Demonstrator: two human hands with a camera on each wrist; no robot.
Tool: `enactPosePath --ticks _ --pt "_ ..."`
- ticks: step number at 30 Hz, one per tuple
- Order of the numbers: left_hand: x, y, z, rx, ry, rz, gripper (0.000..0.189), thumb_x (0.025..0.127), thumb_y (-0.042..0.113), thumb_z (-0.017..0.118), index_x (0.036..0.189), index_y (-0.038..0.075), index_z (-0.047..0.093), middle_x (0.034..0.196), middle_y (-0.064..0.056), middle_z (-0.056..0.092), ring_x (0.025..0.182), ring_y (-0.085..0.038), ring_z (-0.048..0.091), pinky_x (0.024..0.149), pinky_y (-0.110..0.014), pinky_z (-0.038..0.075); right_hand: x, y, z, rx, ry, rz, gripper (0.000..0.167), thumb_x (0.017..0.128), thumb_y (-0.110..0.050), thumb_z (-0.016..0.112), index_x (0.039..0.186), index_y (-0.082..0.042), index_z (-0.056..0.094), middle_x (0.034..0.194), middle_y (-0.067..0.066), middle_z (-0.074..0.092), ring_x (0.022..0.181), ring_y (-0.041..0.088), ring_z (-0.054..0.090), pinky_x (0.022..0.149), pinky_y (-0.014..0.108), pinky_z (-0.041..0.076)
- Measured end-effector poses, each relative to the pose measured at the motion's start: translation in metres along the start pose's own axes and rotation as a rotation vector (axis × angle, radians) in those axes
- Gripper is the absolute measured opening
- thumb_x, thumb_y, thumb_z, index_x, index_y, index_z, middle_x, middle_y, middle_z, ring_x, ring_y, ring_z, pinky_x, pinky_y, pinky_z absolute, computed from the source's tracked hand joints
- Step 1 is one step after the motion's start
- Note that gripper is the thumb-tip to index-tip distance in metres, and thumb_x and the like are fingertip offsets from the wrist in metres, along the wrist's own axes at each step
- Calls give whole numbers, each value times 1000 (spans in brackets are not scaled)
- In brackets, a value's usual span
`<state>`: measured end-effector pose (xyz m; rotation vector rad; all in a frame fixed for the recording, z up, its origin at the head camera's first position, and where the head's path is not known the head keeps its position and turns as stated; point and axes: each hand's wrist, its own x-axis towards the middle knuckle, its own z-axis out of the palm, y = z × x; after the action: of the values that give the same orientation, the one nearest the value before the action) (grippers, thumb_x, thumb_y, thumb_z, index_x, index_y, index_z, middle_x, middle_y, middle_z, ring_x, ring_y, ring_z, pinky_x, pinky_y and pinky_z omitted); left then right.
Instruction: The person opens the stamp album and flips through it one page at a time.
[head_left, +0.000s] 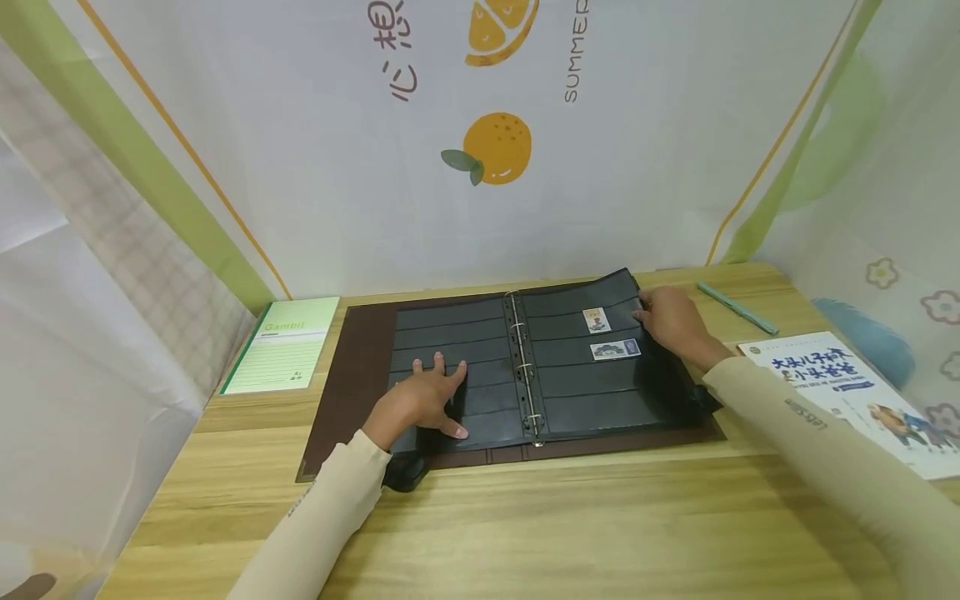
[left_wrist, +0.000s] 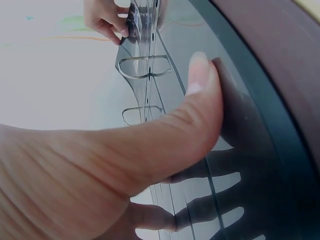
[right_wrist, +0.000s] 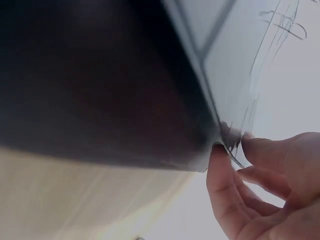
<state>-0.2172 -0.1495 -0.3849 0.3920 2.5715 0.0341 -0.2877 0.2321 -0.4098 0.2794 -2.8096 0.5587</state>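
Right hand (head_left: 675, 321), fingers (right_wrist: 221, 187) clamped on black page (head_left: 585, 382); left hand (head_left: 424, 397), fingers apart on opposite page (head_left: 459, 335)

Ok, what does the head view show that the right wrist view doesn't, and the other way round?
Only the head view shows the left hand resting spread on the album's left side, the upper stamp, the lower stamp, the pale green notebook and the picture book.

Only the right wrist view shows close up how the thumb and a fingertip sit on opposite sides of the black page.

Both show the right hand pinching that page's edge, the metal rings and the wooden table.
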Motion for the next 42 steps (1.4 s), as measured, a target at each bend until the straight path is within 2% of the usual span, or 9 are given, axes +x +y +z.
enactPosePath --ticks 3,7,13,19,22,25,28,37,42 --pt "1 0 0 10 -6 -11 107 85 47 78 165 21 11 169 -22 -1 153 -53 5 112 -68 35 -2 -1 0 22 17 -3 14 92 -5 69 97 8 72 85 28 69 75 38 64 63 46 49" --pt "0 -1 0 18 -5 -14 107 85 47 77 165 22 11 170 -21 -1 154 -53 5 112 -69 35 -3 1 -6 98 -50 -9 48 96 -9 66 137 12 54 112 35 69 85 41 68 68 46 53" --pt "-1 -1 2 13 -1 -12 106 85 47 77 165 22 11 170 -21 0 154 -52 5 113 -69 34 -1 14 -36 395 -444 24 70 106 -19 54 162 -4 15 87 22 65 65 14 59 60 32 53" --pt "-4 -1 2 18 9 -10 106 85 48 77 165 22 12 170 -21 1 154 -52 6 113 -68 34 6 16 -63 659 -680 120 78 109 -27 46 163 -22 -9 111 15 66 88 12 70 75 35 59" --pt "-4 -1 3 23 12 -5 106 84 49 77 165 22 13 170 -21 2 154 -52 7 113 -69 34 13 8 -72 740 -688 117 77 110 -27 44 163 -24 -12 121 13 70 96 12 72 81 34 60" --pt "-4 -2 2 22 17 1 106 84 49 77 165 22 13 170 -21 1 153 -53 7 113 -69 34 23 -6 -84 787 -654 120 75 110 -25 43 164 -23 -9 88 -7 67 78 4 63 72 27 56" --pt "-4 -2 3 18 21 -1 106 85 49 77 165 22 13 170 -21 1 154 -53 6 113 -70 33 32 -27 -93 799 -599 115 74 109 -25 44 164 -21 -5 67 -11 37 64 6 38 61 25 45" --pt "-3 -2 4 -2 25 -3 105 85 47 77 165 23 13 170 -20 0 154 -52 5 113 -71 32 52 -101 -94 872 -490 48 66 107 -30 49 163 -33 13 72 -4 25 56 14 36 54 33 46" --pt "-4 -3 4 8 23 0 105 85 48 76 165 24 12 170 -19 0 154 -52 5 113 -71 31 63 -141 -89 892 -486 -19 65 107 -27 50 163 -29 18 72 0 41 56 17 44 53 33 43"
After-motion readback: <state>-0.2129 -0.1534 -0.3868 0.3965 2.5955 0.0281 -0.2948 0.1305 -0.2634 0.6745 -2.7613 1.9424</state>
